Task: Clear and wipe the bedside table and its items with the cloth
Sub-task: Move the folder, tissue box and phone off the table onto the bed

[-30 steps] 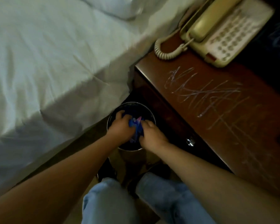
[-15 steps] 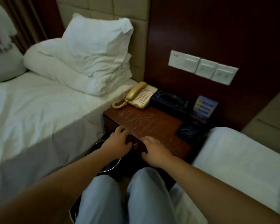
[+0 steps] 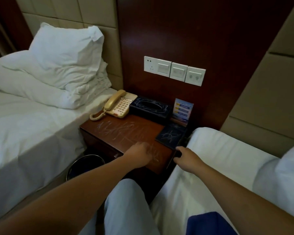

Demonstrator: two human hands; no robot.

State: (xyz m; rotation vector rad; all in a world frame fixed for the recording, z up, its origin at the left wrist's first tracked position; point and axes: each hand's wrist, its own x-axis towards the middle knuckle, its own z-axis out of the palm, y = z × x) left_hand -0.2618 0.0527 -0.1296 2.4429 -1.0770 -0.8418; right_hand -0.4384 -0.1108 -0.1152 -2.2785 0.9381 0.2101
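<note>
A bed with white sheets fills the left of the frame, with a heap of white pillows at upper left against a padded beige headboard. A second white bed takes up the lower right, and a blue cloth lies on it at the bottom edge, well apart from both hands. A dark wood wall panel rises in the upper middle and carries a row of white switches. Below it, between the two beds, stands the brown counter, its top covered in pale chalky scribbles. The person's legs in light trousers show at bottom centre. A round bin stands on the floor at the counter's lower left. At the counter's back left is a cream telephone with a coiled cord; just right of it is a black tissue box, also scribbled on. A small blue and yellow card stands at the back right corner, and in front of it lies a dark flat pad with scribbles. The left hand reaches over the counter's front edge, blurred, its grip too unclear to tell. The right hand is at the counter's front right corner, fingers curled, though whether it holds the edge cannot be told.
</note>
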